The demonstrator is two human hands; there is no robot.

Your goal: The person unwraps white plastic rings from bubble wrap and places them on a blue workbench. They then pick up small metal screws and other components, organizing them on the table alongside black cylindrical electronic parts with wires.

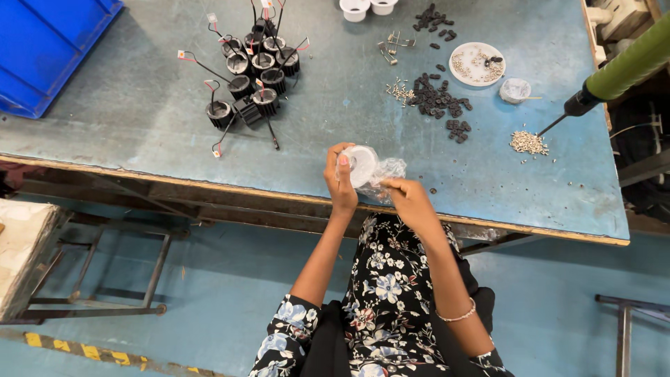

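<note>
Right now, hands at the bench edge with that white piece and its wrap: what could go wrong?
1. The left hand holds the white round part over the table edge while the right hand pulls the clear plastic wrap; a slip could send it to the floor.
2. The loose pile of small metal pieces lies unconfined near the hanging screwdriver tip; a knock could scatter it.

Worn blue-grey workbench (139, 105) is carrying black finned parts (255, 70) with wires. Dark clips (436, 101), a white dish (477, 64) and screws (528, 142) are lying right.
</note>
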